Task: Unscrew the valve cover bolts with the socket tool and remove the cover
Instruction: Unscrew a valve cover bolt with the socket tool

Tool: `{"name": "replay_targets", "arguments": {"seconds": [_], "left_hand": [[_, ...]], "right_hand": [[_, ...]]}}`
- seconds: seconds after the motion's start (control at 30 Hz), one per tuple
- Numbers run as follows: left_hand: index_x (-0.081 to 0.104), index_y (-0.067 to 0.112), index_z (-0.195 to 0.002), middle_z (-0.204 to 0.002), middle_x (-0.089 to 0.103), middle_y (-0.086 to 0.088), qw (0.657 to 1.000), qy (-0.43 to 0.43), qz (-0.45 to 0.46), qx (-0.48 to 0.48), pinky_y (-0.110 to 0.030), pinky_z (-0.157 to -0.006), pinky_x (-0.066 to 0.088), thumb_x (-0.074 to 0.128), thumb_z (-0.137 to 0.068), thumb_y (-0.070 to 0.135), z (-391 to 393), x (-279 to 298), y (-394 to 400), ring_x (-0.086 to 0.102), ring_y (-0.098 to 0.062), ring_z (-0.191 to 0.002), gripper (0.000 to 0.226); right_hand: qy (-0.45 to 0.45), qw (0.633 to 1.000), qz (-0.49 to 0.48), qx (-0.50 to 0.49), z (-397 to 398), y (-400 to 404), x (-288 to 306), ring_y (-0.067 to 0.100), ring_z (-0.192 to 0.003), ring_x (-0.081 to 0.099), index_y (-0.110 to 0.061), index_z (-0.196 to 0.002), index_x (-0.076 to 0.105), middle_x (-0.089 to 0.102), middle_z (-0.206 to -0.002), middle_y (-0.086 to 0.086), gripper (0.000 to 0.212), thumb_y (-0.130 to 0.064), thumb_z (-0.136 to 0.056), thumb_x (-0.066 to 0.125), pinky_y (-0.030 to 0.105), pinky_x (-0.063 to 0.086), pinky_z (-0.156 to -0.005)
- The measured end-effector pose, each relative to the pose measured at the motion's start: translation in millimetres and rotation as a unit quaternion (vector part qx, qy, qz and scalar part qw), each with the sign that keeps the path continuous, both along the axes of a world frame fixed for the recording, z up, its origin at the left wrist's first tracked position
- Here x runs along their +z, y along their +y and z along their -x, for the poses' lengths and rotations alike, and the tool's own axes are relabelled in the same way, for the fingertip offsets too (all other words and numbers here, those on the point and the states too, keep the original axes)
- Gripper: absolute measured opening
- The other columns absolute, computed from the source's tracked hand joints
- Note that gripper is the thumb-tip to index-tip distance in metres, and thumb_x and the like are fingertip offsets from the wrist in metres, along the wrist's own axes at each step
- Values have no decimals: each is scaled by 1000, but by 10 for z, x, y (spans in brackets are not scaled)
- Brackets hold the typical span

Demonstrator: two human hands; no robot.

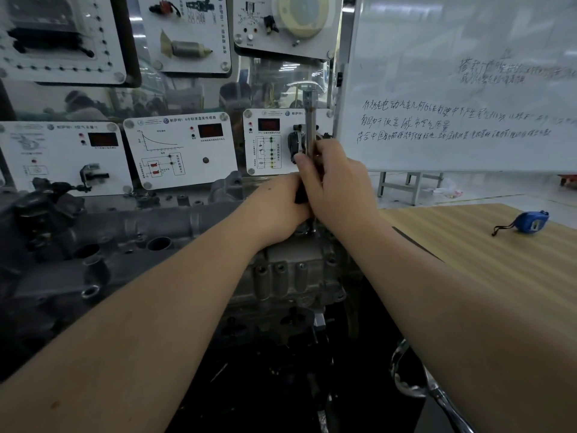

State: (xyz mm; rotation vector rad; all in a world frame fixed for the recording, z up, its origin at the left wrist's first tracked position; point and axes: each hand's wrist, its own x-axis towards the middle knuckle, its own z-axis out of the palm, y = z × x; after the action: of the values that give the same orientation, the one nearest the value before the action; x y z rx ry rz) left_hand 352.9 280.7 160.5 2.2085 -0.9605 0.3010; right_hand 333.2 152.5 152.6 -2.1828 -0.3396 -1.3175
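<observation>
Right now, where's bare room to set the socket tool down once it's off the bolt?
Best patch: the wooden table, bare from its left edge by the right forearm out to the blue tape measure near the far right. Crowded: the engine top, all ports and bosses, and the spot where both hands, left hand and right hand, grip the socket tool.

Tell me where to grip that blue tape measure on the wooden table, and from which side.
Grip the tape measure across its blue case from above. It appears to lie flat on the wooden table, and its black strap trails off to the left, so coming from above or from the right probably avoids snagging the strap.
</observation>
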Motion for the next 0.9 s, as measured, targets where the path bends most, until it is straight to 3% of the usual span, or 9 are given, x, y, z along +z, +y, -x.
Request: {"name": "replay_targets", "arguments": {"seconds": [0.1,0.2,0.3,0.4,0.57,0.7,0.8,0.9], "left_hand": [[50,32,-74,-55,57,11,1000,4,0,-2,-11,-44,35,53,-93,5,-5,-19,-15,52,8,-50,33],[53,38,-83,-67,60,12,1000,16,-1,-19,-12,-47,38,50,-97,7,14,-20,-18,56,5,-54,34],[49,40,-80,-71,59,11,1000,-2,-21,-5,-11,-48,38,50,-98,6,11,-2,-15,57,3,-58,38],[45,38,-76,-71,56,8,999,-25,-45,15,-17,-48,32,53,-97,6,0,1,-35,53,-5,-60,39],[46,36,-76,-66,54,12,1000,-16,-17,5,-12,-45,34,55,-94,7,-1,-18,-27,55,2,-55,36],[51,37,-81,-66,61,12,1000,8,-4,-15,-10,-47,37,49,-97,7,18,-19,-18,57,6,-56,34],[52,38,-80,-65,61,13,1000,4,-3,-9,-9,-48,37,50,-97,6,22,-7,-8,58,2,-58,36],[48,37,-78,-66,58,15,1000,-9,-8,4,-7,-49,38,54,-96,6,19,1,-12,56,12,-57,36]], "right_hand": [[16,1000,7,-16,-8,7,0,23,-60,44,-13,-92,46,40,-61,-12,19,-24,-107,48,34,22,-55],[17,1000,2,-13,-15,-16,7,34,-63,53,-12,-88,43,58,-68,8,22,-22,-108,44,41,36,-56],[20,1000,12,-10,-24,-13,6,27,-66,55,-11,-102,51,61,-71,3,22,-31,-108,45,38,38,-59],[15,999,16,-28,-7,15,10,28,-77,60,-9,-137,48,70,-88,5,47,-42,-104,51,36,41,-65],[-10,999,-3,-32,0,-2,-7,28,-66,51,-1,-120,53,54,-72,1,30,-26,-106,51,35,32,-59],[20,999,9,-40,-5,-23,-17,32,-62,49,-7,-100,49,40,-62,-7,20,-25,-108,44,35,26,-58],[18,999,15,-33,10,-4,-5,35,-71,59,-6,-111,55,52,-67,-3,29,-32,-107,45,35,30,-62],[11,999,12,-31,36,17,17,33,-79,63,-7,-127,51,68,-83,6,43,-43,-104,50,37,36,-64]]}}
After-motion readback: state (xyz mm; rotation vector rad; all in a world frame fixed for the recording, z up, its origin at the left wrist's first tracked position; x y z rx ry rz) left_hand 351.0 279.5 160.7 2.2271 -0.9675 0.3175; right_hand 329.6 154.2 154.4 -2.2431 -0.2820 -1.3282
